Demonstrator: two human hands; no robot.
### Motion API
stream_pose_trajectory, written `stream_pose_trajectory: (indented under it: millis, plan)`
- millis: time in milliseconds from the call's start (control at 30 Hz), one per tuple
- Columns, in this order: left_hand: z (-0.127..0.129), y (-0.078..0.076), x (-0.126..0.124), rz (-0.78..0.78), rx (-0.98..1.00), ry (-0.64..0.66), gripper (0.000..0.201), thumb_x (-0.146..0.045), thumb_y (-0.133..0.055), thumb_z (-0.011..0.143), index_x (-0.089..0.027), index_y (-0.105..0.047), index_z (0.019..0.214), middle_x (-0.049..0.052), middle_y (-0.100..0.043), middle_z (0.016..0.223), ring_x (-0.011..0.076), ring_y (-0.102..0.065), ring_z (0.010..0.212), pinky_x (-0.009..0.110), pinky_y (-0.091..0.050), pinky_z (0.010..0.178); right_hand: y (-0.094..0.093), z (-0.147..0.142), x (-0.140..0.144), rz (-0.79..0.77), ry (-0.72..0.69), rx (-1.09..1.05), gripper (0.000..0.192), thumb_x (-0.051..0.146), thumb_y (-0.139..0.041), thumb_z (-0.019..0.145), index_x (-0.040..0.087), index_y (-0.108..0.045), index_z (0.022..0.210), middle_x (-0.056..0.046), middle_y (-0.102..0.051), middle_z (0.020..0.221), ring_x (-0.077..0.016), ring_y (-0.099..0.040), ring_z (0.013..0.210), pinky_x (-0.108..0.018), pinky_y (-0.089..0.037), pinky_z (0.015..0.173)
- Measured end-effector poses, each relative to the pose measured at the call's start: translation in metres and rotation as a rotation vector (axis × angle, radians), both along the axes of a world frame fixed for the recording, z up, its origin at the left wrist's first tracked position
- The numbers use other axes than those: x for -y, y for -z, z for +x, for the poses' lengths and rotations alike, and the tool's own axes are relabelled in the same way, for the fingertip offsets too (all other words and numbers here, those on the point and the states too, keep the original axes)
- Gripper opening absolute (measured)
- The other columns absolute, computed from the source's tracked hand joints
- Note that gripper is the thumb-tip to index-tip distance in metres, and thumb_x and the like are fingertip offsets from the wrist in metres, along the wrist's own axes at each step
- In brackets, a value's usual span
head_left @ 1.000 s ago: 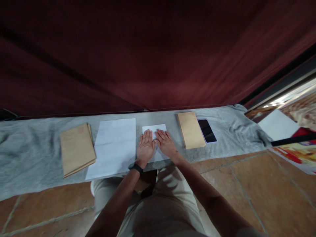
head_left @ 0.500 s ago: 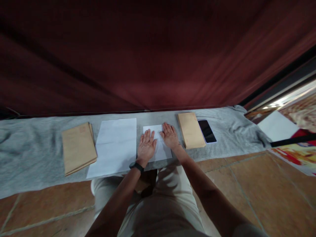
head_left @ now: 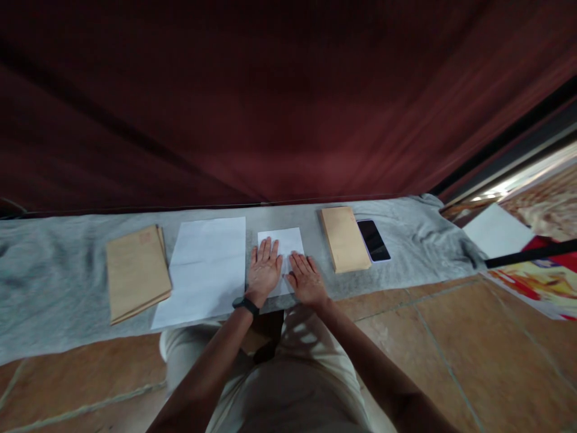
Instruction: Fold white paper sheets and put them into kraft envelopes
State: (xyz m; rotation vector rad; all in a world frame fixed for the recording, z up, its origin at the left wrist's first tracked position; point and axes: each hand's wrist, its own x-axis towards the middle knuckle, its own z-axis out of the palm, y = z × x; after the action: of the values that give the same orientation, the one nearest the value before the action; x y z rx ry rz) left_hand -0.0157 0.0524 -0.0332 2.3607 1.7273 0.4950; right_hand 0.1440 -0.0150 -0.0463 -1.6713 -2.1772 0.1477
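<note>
A small white sheet of paper (head_left: 280, 235), seemingly folded, lies on the grey cloth in front of me. My left hand (head_left: 264, 269) rests flat on its left side, fingers stretched forward, a dark band round the wrist. Pressed on the sheet's lower right part is my right hand (head_left: 307, 278), its fingers extended. Just left of my left hand lies a larger white paper (head_left: 207, 264). Brown envelopes (head_left: 137, 270) overlap that paper's left edge. To the right of my right hand sits a thicker stack of brown envelopes (head_left: 346, 239).
A phone (head_left: 374, 240) with a dark screen touches the right envelope stack. The grey cloth (head_left: 415, 240) covers a narrow surface, with a dark red curtain (head_left: 279, 120) behind it. A black bar (head_left: 532, 254) and a printed sheet (head_left: 541, 279) are at the right, above the tiled floor.
My right hand has slid down toward me along the right side of the small paper, uncovering its top right corner. My left hand stays on the paper. The view has shifted slightly.
</note>
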Motion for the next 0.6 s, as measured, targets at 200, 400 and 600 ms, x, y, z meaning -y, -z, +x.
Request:
stream_pose_trajectory:
  millis: [200, 400, 600]
  plan:
    - [0.026, -0.006, 0.004, -0.001, 0.021, 0.122, 0.056, -0.033, -0.030, 0.104, -0.008, -0.039, 0.154, 0.016, -0.031, 0.165, 0.0270, -0.022, 0.155, 0.049, -0.019, 0.127, -0.001, 0.000, -0.001, -0.015, -0.007, 0.031, 0.055, 0.030, -0.046, 0.101, 0.009, -0.043, 0.152, -0.016, -0.046, 0.157, -0.0270, -0.039, 0.148, -0.048, -0.023, 0.126]
    - [0.041, -0.007, -0.007, -0.015, -0.055, 0.208, 0.057, -0.037, -0.026, 0.106, -0.010, -0.041, 0.153, 0.011, -0.038, 0.162, 0.0242, -0.025, 0.154, 0.046, -0.020, 0.128, -0.003, 0.001, -0.001, -0.028, -0.040, 0.068, 0.052, 0.028, -0.046, 0.101, 0.005, -0.048, 0.148, -0.019, -0.052, 0.150, -0.0283, -0.042, 0.145, -0.048, -0.024, 0.125]
    - [0.023, -0.001, -0.028, 0.012, -0.141, 0.154, 0.059, -0.039, -0.024, 0.106, -0.011, -0.036, 0.156, 0.010, -0.035, 0.163, 0.0223, -0.024, 0.155, 0.044, -0.017, 0.128, -0.007, 0.000, -0.002, -0.005, 0.005, 0.017, 0.053, 0.033, -0.041, 0.105, 0.013, -0.041, 0.154, -0.011, -0.044, 0.158, -0.0252, -0.040, 0.147, -0.047, -0.023, 0.126]
